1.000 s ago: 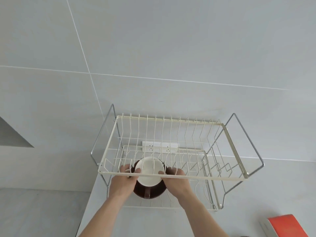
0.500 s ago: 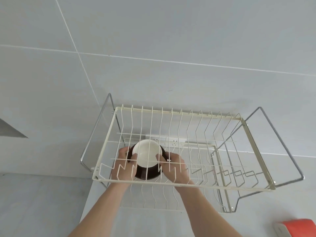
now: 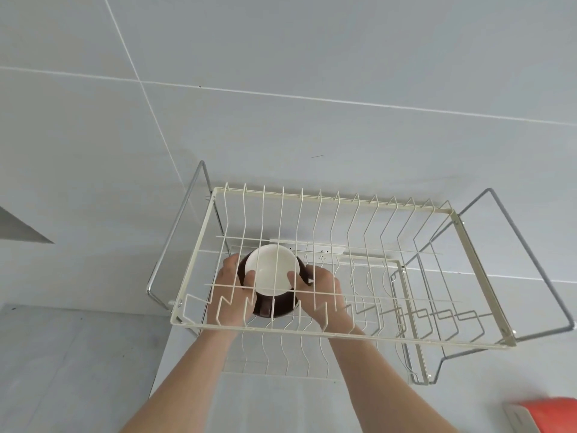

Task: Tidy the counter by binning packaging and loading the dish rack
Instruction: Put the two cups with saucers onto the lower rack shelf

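A cream two-tier wire dish rack (image 3: 340, 334) with chrome side frames stands on the pale counter against the wall. Both my hands reach in under its upper tier. My left hand (image 3: 229, 287) and my right hand (image 3: 321, 290) grip opposite sides of a bowl (image 3: 271, 273), dark brown outside and white inside, tilted with its white inside facing me. The bowl is held over the left part of the lower tier, seen through the upper wires. Whether it touches the lower wires I cannot tell.
A red and white box (image 3: 546, 415) lies on the counter at the bottom right. A white wall socket strip (image 3: 324, 250) sits behind the rack. The counter's left edge (image 3: 159, 367) drops to a grey floor. The rack's right half holds nothing.
My hands have carried the bowl deeper into the lower tier, toward the wall. The view has dropped and closed in on the rack.
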A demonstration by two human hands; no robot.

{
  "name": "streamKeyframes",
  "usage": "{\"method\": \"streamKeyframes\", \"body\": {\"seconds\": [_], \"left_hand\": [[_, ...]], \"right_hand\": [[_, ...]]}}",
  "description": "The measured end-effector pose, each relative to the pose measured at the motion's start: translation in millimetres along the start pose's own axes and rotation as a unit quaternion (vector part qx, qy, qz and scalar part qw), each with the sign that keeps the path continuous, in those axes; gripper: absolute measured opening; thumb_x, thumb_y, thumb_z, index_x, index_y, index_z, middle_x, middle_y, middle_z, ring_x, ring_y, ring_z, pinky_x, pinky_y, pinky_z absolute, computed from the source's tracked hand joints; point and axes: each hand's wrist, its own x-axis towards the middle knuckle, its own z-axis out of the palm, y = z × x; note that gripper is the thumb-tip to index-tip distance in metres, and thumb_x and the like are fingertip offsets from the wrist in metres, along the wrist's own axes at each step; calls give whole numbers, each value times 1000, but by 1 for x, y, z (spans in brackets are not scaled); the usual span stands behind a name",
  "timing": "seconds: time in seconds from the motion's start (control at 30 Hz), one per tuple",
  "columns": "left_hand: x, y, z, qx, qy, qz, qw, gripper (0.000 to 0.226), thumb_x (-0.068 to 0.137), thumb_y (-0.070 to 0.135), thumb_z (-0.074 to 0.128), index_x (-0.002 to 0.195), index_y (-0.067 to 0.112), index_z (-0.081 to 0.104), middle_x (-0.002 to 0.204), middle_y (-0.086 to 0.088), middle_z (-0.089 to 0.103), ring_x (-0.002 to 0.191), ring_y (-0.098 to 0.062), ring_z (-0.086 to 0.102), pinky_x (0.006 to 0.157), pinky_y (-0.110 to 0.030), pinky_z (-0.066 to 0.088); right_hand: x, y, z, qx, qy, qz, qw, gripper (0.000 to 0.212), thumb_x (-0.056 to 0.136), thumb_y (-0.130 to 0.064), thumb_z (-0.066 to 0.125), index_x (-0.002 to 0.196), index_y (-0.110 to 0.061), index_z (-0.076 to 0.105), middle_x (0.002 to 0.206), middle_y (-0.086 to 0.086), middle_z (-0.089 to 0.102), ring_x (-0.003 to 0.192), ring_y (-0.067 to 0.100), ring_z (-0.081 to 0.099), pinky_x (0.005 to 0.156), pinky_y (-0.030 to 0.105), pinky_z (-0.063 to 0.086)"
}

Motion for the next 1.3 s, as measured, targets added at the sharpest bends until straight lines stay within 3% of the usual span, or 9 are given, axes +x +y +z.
{"method": "streamKeyframes", "body": {"seconds": [0.13,0.23,0.3,0.43,0.53,0.67,0.9,1.07,1.3], "left_hand": [[-1,3,-4,53,-14,59,997,64,92,33,41,147,2,32,142,-22,45,127,-39,47,103,-44,38],[4,5,-7,119,-29,113,986,57,94,9,53,147,4,32,140,-18,48,127,-37,46,103,-45,38],[6,7,-10,161,-27,156,974,62,89,4,57,146,7,34,137,-13,51,127,-35,46,104,-43,39],[7,12,-16,293,-15,231,928,66,88,12,60,148,3,34,150,-16,42,140,-35,37,118,-43,27],[10,9,-18,339,11,269,902,66,85,17,64,144,-3,41,149,-22,45,140,-42,38,114,-55,34],[13,3,-18,400,37,293,868,68,92,39,32,146,-1,39,153,-22,39,143,-41,33,115,-56,29],[8,-4,-10,362,85,313,874,73,90,50,39,146,3,42,151,-18,44,143,-37,35,117,-53,30],[-11,-4,-8,306,120,340,881,73,89,48,53,145,2,42,151,-19,44,142,-38,36,118,-53,28],[-57,5,0,321,68,265,907,84,87,64,51,151,12,33,156,-13,39,144,-33,33,116,-49,33]], "right_hand": [[-1,-2,0,-68,35,-33,997,32,85,-45,66,87,-15,55,85,7,61,81,35,57,69,34,40],[-4,2,0,-141,58,-83,985,62,86,-49,65,127,-5,53,120,18,62,112,40,57,90,46,47],[-4,2,-3,-194,83,-120,970,74,86,-54,63,137,-2,47,133,18,58,123,39,53,101,48,44],[-2,-4,-12,-283,111,-192,933,77,85,-58,58,135,-1,47,139,17,52,132,37,46,111,45,38],[-4,-9,-15,-334,109,-212,912,87,87,-60,54,146,1,37,153,21,39,144,39,32,119,47,26],[-7,-9,-19,-348,109,-235,901,86,90,-62,48,148,1,35,157,21,32,147,39,27,121,49,23],[-20,-3,-26,-325,98,-249,907,89,94,-67,17,145,3,38,154,24,38,145,41,31,118,53,29],[-39,11,-35,-326,151,-282,890,73,93,-52,53,138,6,50,147,26,47,139,42,41,112,55,38],[-83,36,-55,-369,112,-235,892,82,95,-58,43,154,-4,23,163,15,19,152,31,16,125,43,9]]}}
